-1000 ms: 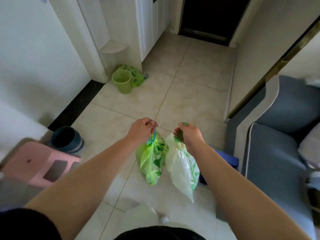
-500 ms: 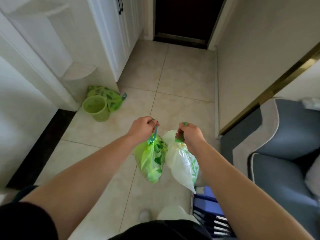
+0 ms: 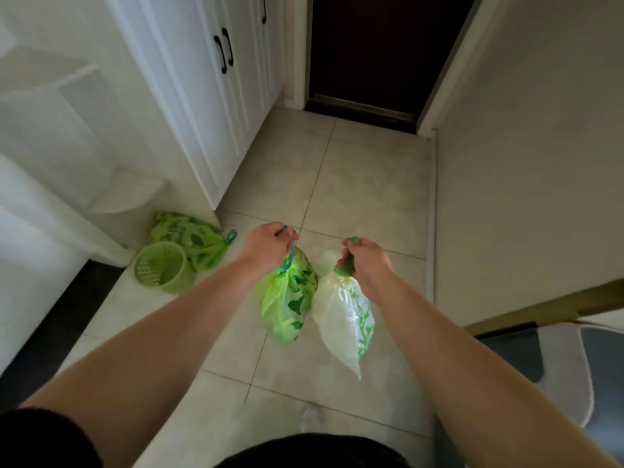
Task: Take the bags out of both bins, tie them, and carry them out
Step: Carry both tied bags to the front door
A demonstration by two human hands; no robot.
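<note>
Removal and tying look done: fingers of left hand (image 3: 270, 244) clamp the green leaf-print plastic bag (image 3: 290, 298), right hand (image 3: 366, 261) the pale translucent plastic bag (image 3: 344, 322), both hanging over tiled floor (image 3: 364, 197); only carry-out via dark doorway (image 3: 371, 52) left.

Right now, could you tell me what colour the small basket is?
The basket is light green; head view.
</note>
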